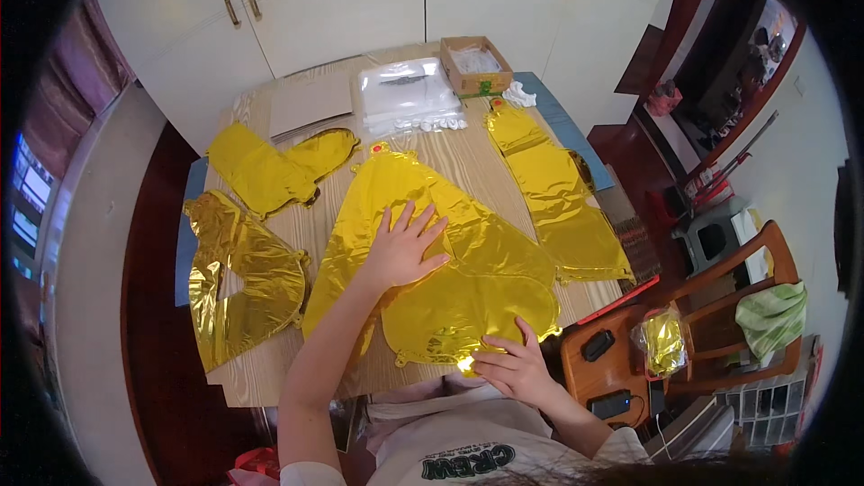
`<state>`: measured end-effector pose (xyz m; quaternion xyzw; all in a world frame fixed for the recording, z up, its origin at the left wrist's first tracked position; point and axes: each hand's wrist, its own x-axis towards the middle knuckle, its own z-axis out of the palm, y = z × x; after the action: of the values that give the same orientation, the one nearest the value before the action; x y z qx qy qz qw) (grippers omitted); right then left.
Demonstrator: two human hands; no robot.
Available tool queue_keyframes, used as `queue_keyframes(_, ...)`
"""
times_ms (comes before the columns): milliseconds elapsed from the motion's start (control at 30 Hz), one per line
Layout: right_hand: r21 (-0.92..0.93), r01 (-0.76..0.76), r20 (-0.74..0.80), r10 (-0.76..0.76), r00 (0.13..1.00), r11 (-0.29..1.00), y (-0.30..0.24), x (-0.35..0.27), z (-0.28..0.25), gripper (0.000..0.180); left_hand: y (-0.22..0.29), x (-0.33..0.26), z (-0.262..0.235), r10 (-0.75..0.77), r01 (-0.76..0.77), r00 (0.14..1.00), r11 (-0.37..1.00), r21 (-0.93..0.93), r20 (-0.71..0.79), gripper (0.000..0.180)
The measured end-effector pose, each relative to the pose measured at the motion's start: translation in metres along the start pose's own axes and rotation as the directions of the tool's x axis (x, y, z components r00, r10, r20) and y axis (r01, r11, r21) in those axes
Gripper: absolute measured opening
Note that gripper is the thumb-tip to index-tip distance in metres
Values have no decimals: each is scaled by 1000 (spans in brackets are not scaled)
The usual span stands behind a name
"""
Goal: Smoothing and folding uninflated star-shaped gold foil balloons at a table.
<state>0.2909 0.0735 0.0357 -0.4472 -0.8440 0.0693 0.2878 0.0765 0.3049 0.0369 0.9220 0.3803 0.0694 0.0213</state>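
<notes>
A large gold foil balloon, uninflated, lies flat in the middle of the table, with a small red spot near its far tip. My left hand rests on it, palm down with fingers spread. At the near right edge of the same balloon is my right hand, fingers apart and touching the foil. More flat gold balloons surround it: a bent one at the far left, a crumpled one at the near left, and a long one on the right.
At the back of the wooden table are a stack of clear plastic bags, a grey-brown flat sheet and a cardboard box. A wooden chair at the right holds a packaged gold balloon and dark devices.
</notes>
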Motion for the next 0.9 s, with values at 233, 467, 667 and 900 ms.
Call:
queue_keyframes(233, 76, -100, -222, 115, 968, 992, -7, -16, -2, 27, -1, -2, 1, 9, -9, 1000, 1000, 2, -18, 68)
queue_keyframes(467, 950, -310, 120, 902, 415, 16, -28, -57, 14, 17, 1, -2, 1, 19, -19, 998, 1000, -4, -53, 67)
queue_keyframes(667, 870, -413, 454, 766, 456, -270, -19, -34, 5, 25, 0, -2, 2, 26, -26, 997, 1000, 0, -70, 68)
queue_keyframes(900, 872, -487, 278, 873, 402, -53, -10, -12, 7, 16, 0, -3, 1, 19, -18, 998, 1000, 16, -59, 66)
